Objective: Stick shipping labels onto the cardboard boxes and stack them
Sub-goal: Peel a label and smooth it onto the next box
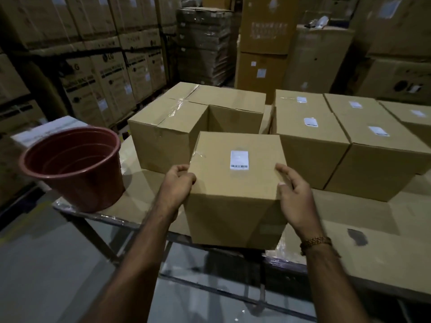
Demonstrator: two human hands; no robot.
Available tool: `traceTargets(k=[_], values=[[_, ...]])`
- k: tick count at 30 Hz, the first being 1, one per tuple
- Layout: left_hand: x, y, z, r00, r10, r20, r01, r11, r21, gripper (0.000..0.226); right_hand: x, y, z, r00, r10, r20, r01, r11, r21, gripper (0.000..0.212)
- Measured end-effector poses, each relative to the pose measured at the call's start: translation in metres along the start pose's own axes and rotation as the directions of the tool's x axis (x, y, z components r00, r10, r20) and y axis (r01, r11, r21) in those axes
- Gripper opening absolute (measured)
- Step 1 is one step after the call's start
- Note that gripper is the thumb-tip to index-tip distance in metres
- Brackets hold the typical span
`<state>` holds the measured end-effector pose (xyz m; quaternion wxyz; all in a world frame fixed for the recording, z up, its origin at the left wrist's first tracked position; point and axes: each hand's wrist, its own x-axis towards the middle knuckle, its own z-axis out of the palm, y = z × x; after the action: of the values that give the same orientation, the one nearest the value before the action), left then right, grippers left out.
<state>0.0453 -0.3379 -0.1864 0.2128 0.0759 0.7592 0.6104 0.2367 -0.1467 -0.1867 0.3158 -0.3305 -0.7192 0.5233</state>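
Note:
A small cardboard box [235,194] sits at the front edge of the table, with a white barcode label [239,160] stuck on its top. My left hand [178,186] grips the box's left top edge, fingers curled over it. My right hand [294,197] holds the right top edge, thumb on the top face. To the right, several labelled boxes [310,141] stand in rows. Behind and left stand unlabelled taped boxes [163,138].
A dark red plastic bucket [74,166] stands at the table's left corner. The table [373,248] is covered in flat cardboard, with a metal frame beneath. Tall stacks of large cartons [112,73] fill the background. Grey floor shows at the lower left.

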Motion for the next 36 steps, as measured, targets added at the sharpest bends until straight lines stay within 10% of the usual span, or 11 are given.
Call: traceTargets(k=[13,20,36], values=[[0.062,-0.018,-0.017,0.980,0.033,0.195,-0.087,0.959,0.271,0.060,-0.001,0.023,0.043,0.989,0.113,-0.094,-0.119,0.991,-0.062,0.048],[0.054,0.006,0.024,0.859,0.465,0.214,-0.501,0.673,0.544,0.075,0.026,0.006,0.049,0.982,-0.115,-0.152,0.004,0.809,-0.588,0.038],[0.077,-0.008,0.053,0.814,0.419,0.402,-0.562,0.392,0.729,0.087,0.097,0.007,0.096,0.970,-0.211,0.118,0.230,0.648,-0.726,0.037]])
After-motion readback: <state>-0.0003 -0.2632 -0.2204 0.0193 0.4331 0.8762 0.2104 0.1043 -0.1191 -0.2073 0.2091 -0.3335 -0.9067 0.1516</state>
